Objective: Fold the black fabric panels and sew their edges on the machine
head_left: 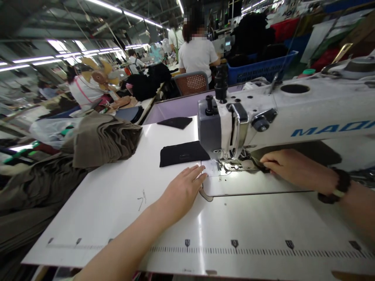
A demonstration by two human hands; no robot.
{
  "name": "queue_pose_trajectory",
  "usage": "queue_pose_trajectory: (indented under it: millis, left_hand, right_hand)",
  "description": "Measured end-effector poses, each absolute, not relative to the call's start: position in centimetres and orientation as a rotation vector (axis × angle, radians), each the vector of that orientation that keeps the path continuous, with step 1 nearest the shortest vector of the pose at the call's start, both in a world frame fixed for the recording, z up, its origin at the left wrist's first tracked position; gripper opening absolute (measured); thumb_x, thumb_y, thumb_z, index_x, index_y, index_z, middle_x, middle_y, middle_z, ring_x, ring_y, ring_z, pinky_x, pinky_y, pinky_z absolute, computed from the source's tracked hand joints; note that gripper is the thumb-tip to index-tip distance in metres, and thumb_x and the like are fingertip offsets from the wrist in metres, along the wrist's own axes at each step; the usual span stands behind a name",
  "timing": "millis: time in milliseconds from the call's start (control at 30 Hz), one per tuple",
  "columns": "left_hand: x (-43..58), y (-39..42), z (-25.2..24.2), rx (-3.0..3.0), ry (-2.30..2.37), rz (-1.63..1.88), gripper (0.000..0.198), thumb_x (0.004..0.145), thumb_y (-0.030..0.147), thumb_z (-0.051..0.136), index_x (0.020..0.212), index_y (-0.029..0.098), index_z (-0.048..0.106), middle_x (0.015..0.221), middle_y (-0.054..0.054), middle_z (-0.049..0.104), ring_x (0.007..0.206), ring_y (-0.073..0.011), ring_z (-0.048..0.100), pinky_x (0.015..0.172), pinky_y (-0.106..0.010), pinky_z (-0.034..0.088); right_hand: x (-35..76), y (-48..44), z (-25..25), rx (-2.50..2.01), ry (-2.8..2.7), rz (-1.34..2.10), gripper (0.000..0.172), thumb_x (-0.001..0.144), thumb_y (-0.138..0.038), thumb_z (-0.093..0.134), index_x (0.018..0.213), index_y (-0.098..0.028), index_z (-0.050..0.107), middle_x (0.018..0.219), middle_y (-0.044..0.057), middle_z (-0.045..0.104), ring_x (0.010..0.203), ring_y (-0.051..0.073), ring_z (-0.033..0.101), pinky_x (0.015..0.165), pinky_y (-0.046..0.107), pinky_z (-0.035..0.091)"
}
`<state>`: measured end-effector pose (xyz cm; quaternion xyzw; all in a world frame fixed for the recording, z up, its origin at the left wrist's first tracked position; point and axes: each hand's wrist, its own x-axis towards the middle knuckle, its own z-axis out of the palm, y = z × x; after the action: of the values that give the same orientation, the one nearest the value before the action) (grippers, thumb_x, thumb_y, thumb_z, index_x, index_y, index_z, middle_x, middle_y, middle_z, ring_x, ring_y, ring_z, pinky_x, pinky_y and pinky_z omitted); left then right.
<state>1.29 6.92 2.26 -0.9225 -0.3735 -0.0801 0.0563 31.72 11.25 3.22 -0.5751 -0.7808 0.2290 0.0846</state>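
My left hand (183, 191) lies flat on the white sewing table (111, 203), fingers stretched out and nothing in them. Its fingertips are just left of the needle plate (211, 169) of a sewing machine (281, 105). To the right of the presser foot (234, 164), my right hand (284, 164) is closed in a pinch on the edge of a dark olive fabric piece (307, 150), which lies partly behind the hand under the machine arm. A black fabric piece (183, 153) lies left of the needle, and a smaller black piece (176, 122) farther back.
Stacked olive fabric (102, 136) stands along the table's left side. Loose thread ends (142, 201) lie on the tabletop, and a ruler scale (211, 249) runs along the front edge. Behind are a brown chair (191, 84), a seated person (196, 54) and a blue basket (260, 70).
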Motion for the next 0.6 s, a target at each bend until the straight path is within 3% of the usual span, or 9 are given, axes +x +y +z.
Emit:
queue_pose_trajectory:
  millis: [100,267,467,600]
  left_hand:
    - [1.6,6.5,2.1,-2.826,-1.086,-0.231,0.029,0.088,0.008,0.045,0.115,0.005,0.056,0.126,-0.018,0.055,0.116,-0.0265,0.054,0.096,-0.043,0.048]
    - [2.0,6.1,2.0,-2.845,-1.066,-0.196,0.033,0.086,0.004,0.045,0.117,0.005,0.055,0.127,-0.017,0.054,0.116,-0.0266,0.053,0.097,-0.043,0.047]
    - [2.3,5.9,1.9,-2.845,-1.068,-0.157,0.032,0.088,0.007,0.044,0.118,0.006,0.055,0.128,-0.017,0.054,0.115,-0.0267,0.055,0.096,-0.043,0.048]
    - [2.4,5.9,1.9,-2.848,-1.064,-0.152,0.032,0.088,0.006,0.043,0.118,0.008,0.055,0.128,-0.015,0.054,0.116,-0.0258,0.054,0.096,-0.043,0.048]
  right_hand:
    - [32.0,11.4,3.3,-1.777,-2.282,0.764,0.014,0.075,-0.024,0.047,0.068,-0.02,0.059,0.061,0.0,0.061,0.058,0.015,0.055,0.056,0.026,0.035]
    - [32.2,11.2,3.8,-1.828,-2.194,0.869,0.027,0.082,-0.032,0.04,0.069,-0.017,0.059,0.06,0.001,0.06,0.059,0.014,0.054,0.06,0.026,0.035]
    - [32.6,11.5,3.3,-1.818,-2.134,0.96,0.015,0.072,-0.026,0.049,0.064,-0.016,0.057,0.054,-0.002,0.057,0.053,0.011,0.048,0.055,0.025,0.032]
    - [32.7,11.8,2.7,-1.816,-2.014,1.009,0.016,0.071,-0.028,0.049,0.073,-0.016,0.06,0.055,0.001,0.06,0.053,0.013,0.053,0.054,0.025,0.036]
